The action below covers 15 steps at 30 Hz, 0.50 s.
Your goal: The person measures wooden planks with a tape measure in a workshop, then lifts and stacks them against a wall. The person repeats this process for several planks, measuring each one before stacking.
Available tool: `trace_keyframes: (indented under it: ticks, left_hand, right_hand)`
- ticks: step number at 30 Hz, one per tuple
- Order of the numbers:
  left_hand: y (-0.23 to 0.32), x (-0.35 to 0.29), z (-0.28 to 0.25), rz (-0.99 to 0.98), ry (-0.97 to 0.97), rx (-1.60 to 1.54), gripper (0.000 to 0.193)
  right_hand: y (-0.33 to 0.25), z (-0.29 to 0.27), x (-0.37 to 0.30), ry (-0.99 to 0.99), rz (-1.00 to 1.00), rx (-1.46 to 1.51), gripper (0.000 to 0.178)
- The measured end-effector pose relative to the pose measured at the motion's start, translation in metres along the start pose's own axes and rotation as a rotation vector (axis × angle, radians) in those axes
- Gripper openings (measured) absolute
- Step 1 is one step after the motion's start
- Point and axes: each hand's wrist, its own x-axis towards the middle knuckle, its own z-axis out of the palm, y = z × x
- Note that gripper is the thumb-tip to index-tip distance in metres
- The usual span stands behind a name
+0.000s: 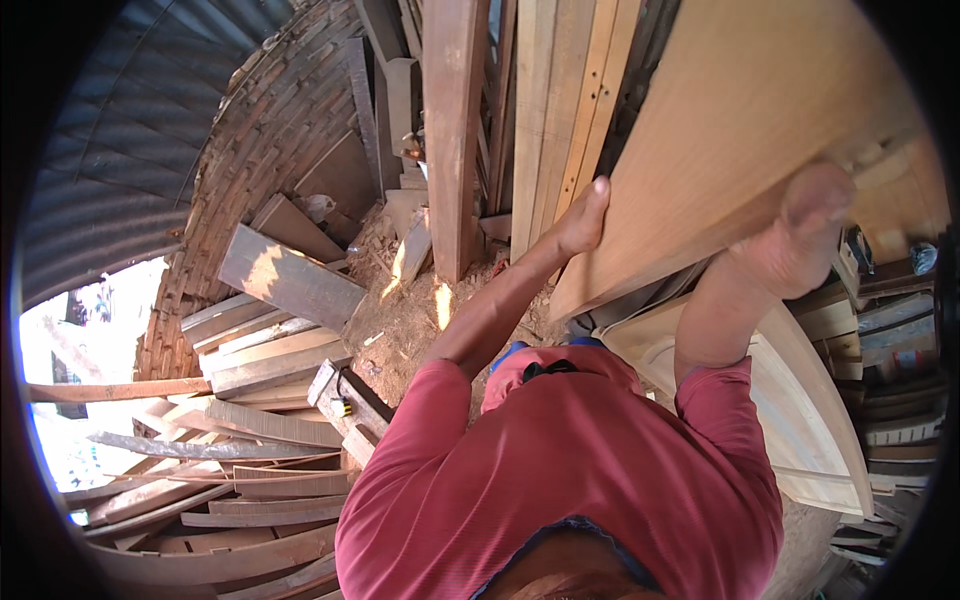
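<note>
A large, smooth, light-brown wooden panel [720, 130] stands tilted in front of me, running from the middle of the view to the upper right. My left hand [585, 222] grips its left edge. The thumb lies along the near face, and the other fingers are hidden behind the board. At the panel's near right edge, my right hand [805, 225] is raised with its fingers closed round the board's border, somewhat blurred. Below my right forearm leans a paler framed wooden panel [800, 400], partly covered by the arm.
Tall planks [545, 110] and a thick reddish post [455, 130] stand ahead. Stacked boards [270, 350] and long wood strips [240, 540] fill the left. Shavings cover the ground [410, 330]. A brick wall [260, 150] rises behind; shelves of wood pieces [900, 340] line the right.
</note>
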Motion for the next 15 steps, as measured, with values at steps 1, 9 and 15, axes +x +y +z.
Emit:
trace_keyframes:
  ticks: [1, 9, 15]
  left_hand:
    - [0.0, 0.016, 0.007, -0.027, -0.023, -0.011, 0.093]
    - [-0.044, 0.117, 0.031, -0.109, -0.115, -0.014, 0.082]
    - [-0.078, 0.139, 0.022, -0.189, -0.238, -0.071, 0.082]
  right_hand:
    - [-0.003, -0.014, 0.007, 0.029, -0.029, -0.03, 0.064]
    - [-0.005, -0.083, 0.033, 0.168, -0.084, -0.013, 0.056]
    - [0.024, -0.105, 0.013, 0.382, 0.028, -0.071, 0.056]
